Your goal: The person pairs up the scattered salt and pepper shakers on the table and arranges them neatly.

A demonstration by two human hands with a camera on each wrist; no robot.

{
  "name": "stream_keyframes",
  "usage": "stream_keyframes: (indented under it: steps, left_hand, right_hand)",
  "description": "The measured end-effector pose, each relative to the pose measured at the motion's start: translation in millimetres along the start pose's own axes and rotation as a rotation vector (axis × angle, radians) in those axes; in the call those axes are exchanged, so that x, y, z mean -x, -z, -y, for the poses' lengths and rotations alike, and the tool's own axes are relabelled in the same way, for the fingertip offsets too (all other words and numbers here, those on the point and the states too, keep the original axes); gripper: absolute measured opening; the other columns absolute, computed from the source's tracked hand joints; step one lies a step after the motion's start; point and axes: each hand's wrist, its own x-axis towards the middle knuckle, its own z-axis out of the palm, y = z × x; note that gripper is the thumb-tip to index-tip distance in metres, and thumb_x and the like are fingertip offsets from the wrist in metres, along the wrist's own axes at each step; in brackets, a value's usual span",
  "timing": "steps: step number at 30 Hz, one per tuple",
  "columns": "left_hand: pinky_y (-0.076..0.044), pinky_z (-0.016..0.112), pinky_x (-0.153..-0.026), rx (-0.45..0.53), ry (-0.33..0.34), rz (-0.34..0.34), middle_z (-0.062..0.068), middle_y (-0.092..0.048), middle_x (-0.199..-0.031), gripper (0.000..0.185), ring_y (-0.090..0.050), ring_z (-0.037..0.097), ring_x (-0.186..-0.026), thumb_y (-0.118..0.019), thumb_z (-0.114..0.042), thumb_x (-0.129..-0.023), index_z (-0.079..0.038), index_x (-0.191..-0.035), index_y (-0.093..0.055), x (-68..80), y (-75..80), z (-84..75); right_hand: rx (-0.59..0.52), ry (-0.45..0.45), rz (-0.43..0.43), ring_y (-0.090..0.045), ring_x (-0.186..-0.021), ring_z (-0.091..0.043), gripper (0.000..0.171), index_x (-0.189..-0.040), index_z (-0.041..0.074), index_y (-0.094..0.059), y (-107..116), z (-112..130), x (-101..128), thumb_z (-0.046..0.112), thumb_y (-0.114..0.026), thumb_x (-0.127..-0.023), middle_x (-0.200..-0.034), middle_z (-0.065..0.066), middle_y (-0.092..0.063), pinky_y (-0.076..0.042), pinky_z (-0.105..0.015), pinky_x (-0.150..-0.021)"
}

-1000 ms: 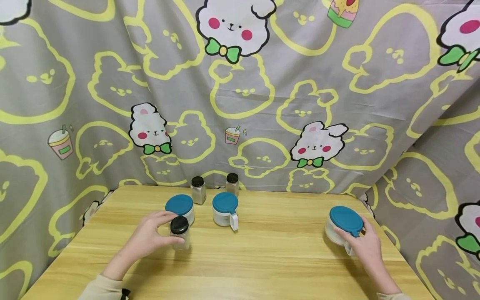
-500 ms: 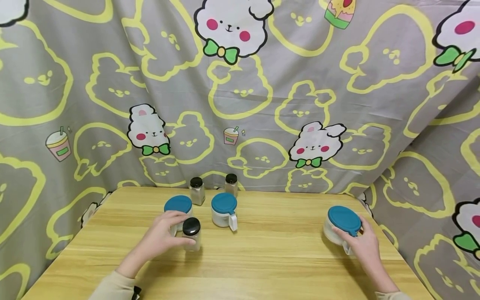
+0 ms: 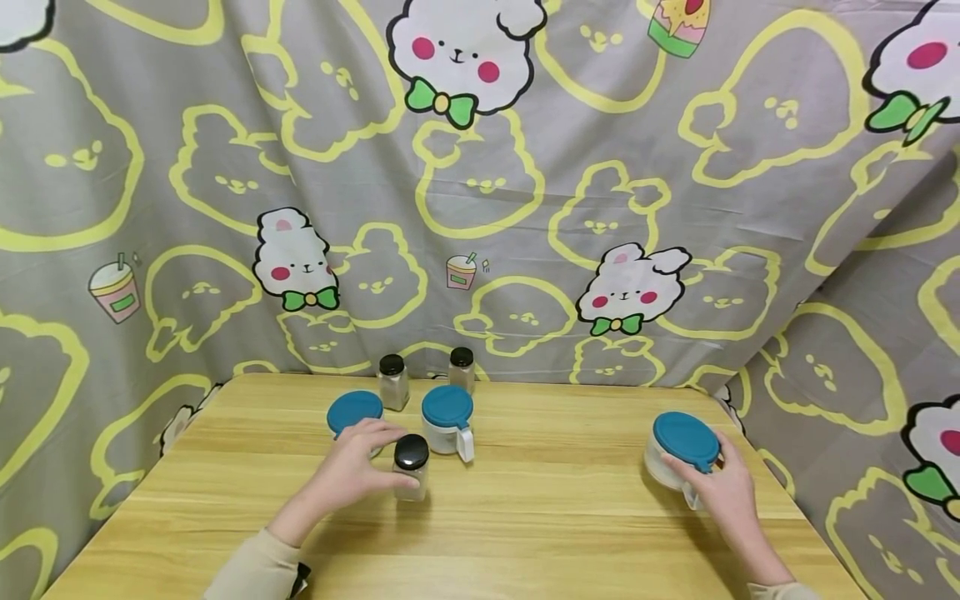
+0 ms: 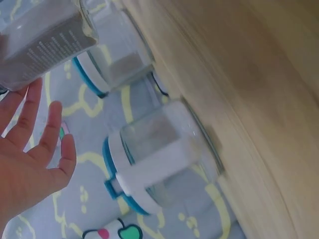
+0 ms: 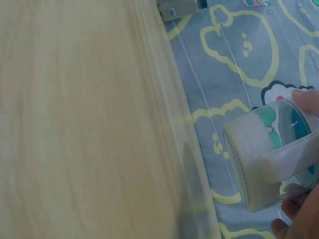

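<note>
In the head view my left hand (image 3: 345, 475) pinches a small clear spice jar (image 3: 411, 477) with a black lid between thumb and fingers. The left wrist view shows this spice jar (image 4: 45, 47), its label facing the camera, raised off the table. At the right, my right hand (image 3: 726, 492) grips a clear seasoning jar (image 3: 678, 446) with a blue lid and white handle. A gap shows under that seasoning jar (image 5: 269, 154) in the right wrist view, so it is held above the table. Its contents, a pale layer, lie at the bottom.
Two more blue-lidded seasoning jars stand left of centre, one partly behind my left hand (image 3: 354, 412), the other beside it (image 3: 447, 412). Behind them are two black-lidded spice jars, the left one (image 3: 393, 385) and the right one (image 3: 462, 372). A patterned curtain (image 3: 510, 250) borders the wooden table (image 3: 555, 517).
My left hand has carried the spice jar to the right, past the left seasoning jar. The right hand and its seasoning jar have stayed nearly in place.
</note>
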Motion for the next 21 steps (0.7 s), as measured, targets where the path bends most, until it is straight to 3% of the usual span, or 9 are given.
stream_keyframes:
  steps: [6,13,21]
  left_hand:
    - [-0.039,0.061,-0.100,-0.013,-0.019,0.006,0.002,-0.070,-0.117,0.073,-0.060,0.026,-0.114,-0.084,-0.058,-0.061,-0.012,-0.115,-0.072,-6.6,-11.3,-7.3]
    - [-0.042,0.055,-0.099,-0.002,-0.052,0.015,-0.001,-0.070,-0.118,0.069,-0.060,0.022,-0.114,-0.083,-0.060,-0.061,-0.019,-0.116,-0.072,-15.5,-20.6,-18.4]
    - [-0.043,0.054,-0.099,0.023,-0.089,0.028,-0.002,-0.070,-0.117,0.068,-0.062,0.022,-0.112,-0.083,-0.059,-0.061,-0.019,-0.116,-0.072,-24.5,-32.1,-30.2]
  right_hand:
    - [-0.008,-0.007,-0.002,-0.033,-0.136,-0.049,0.099,-0.152,-0.001,-0.023,-0.3,2.6,2.8,0.036,-0.079,-0.080,-0.150,-0.033,-0.031,-0.035,-0.064,-0.103]
    - [-0.011,-0.006,-0.006,-0.033,-0.137,-0.049,0.099,-0.152,0.000,-0.024,-2.1,0.8,1.8,0.037,-0.080,-0.079,-0.150,-0.032,-0.032,-0.034,-0.064,-0.104]
    - [-0.022,-0.014,-0.009,-0.032,-0.138,-0.048,0.100,-0.153,0.000,-0.022,-1.3,-1.0,1.2,0.037,-0.079,-0.080,-0.150,-0.032,-0.032,-0.033,-0.063,-0.105]
